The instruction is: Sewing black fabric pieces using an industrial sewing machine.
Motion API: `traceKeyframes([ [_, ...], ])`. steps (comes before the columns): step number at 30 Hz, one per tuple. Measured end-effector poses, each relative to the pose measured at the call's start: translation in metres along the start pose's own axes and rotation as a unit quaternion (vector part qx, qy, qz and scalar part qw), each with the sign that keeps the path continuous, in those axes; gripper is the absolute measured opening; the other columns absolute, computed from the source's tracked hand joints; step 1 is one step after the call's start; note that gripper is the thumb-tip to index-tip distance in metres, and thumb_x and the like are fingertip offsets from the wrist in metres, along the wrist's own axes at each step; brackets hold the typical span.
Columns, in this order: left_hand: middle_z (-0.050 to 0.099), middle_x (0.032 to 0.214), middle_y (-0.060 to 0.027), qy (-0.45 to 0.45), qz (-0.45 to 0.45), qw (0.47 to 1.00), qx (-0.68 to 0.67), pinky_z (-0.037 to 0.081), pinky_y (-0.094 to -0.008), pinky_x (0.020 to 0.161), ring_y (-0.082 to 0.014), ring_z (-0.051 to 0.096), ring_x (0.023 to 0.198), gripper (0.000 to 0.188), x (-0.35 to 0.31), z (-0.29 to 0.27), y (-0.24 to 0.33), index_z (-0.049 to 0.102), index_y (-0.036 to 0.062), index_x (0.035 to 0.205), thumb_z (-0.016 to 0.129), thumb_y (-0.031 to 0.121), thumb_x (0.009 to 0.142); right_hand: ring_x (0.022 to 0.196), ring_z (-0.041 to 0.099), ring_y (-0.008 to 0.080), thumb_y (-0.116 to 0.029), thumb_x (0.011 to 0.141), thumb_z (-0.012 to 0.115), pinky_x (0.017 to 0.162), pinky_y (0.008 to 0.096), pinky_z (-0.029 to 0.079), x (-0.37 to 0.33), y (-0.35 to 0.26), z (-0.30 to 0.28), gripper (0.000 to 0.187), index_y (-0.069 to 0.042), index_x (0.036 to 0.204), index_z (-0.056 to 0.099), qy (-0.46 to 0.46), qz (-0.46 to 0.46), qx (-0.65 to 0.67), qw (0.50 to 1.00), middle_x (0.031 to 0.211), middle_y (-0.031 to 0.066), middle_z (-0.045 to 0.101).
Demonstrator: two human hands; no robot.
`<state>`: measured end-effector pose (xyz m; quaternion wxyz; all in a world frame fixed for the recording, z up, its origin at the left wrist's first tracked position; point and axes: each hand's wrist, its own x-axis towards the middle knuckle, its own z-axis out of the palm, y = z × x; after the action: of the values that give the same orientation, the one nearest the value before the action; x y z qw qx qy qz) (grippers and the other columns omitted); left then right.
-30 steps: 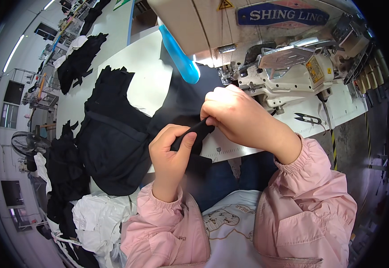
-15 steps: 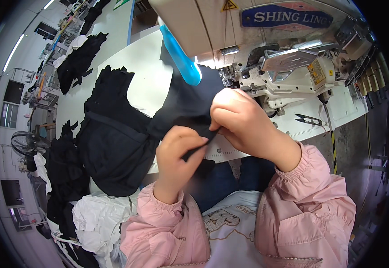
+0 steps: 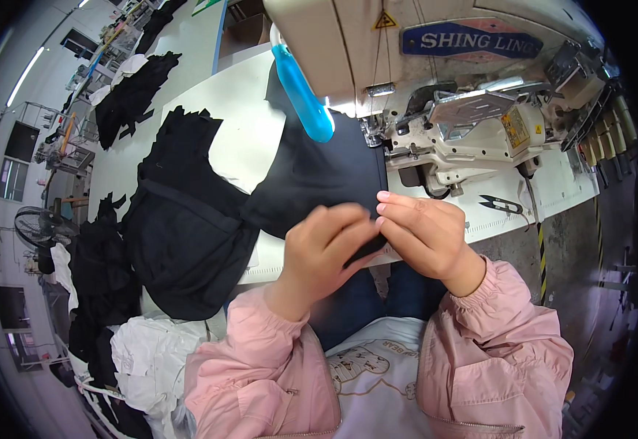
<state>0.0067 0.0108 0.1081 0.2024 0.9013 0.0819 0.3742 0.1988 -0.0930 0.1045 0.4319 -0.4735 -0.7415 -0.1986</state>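
A black fabric piece (image 3: 319,175) lies on the white machine table, its right edge running up to the presser foot (image 3: 372,134) of a sewing machine (image 3: 472,139). At the near end of that edge, my left hand (image 3: 326,252) is closed on the cloth, its fingertips slightly blurred. Beside it my right hand (image 3: 428,238) pinches the same edge, fingers pressed together against the thumb. The two hands nearly touch. Under the left fingers a dark fold of the fabric hangs toward my lap.
A pile of black garment pieces (image 3: 187,241) lies left of the fabric. Thread snips (image 3: 502,205) rest on the table at the right. A blue tube-shaped guard (image 3: 300,91) hangs beside the machine head. White crumpled material (image 3: 154,358) sits at the lower left.
My left hand has moved right along the fabric's near edge. My right hand has come down and right, away from the presser foot. The fabric's right edge now shows straighter.
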Motion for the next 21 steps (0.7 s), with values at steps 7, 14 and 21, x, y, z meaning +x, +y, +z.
traceKeyframes([
  [7, 0.068, 0.118, -0.0095, 0.057, 0.017, 0.992, 0.11, 0.055, -0.0439, 0.096, -0.0312, 0.067, 0.113, 0.038, 0.031, 0.034, -0.034, 0.073, 0.0053, 0.122, 0.065, 0.005, 0.085, 0.084, 0.078, 0.0224, -0.009, 0.076, 0.076, 0.061, 0.0307, 0.056, 0.003, -0.006, -0.009, 0.025, -0.003, 0.1, 0.076, -0.011, 0.026, -0.048, 0.998, 0.099, 0.0092, 0.076],
  [14, 0.069, 0.091, -0.0151, 0.005, -0.008, 0.998, 0.057, 0.057, -0.0445, 0.084, -0.0372, 0.069, 0.093, 0.019, 0.073, 0.009, -0.041, 0.075, 0.0039, 0.094, 0.073, 0.0, 0.076, 0.077, 0.077, 0.0244, -0.003, 0.075, 0.081, 0.063, 0.0335, 0.059, 0.053, 0.024, -0.018, 0.025, -0.01, 0.099, 0.077, 0.064, 0.021, -0.107, 0.992, 0.092, 0.0075, 0.078],
  [21, 0.07, 0.091, -0.0118, -0.019, -0.001, 0.995, 0.097, 0.058, -0.0433, 0.078, -0.0337, 0.07, 0.088, 0.013, 0.08, 0.006, -0.051, 0.075, 0.0088, 0.091, 0.08, 0.011, 0.079, 0.078, 0.077, 0.0262, 0.002, 0.079, 0.081, 0.067, 0.0328, 0.06, 0.059, 0.026, -0.014, 0.02, -0.007, 0.097, 0.08, 0.097, 0.077, -0.047, 0.991, 0.089, 0.0106, 0.078],
])
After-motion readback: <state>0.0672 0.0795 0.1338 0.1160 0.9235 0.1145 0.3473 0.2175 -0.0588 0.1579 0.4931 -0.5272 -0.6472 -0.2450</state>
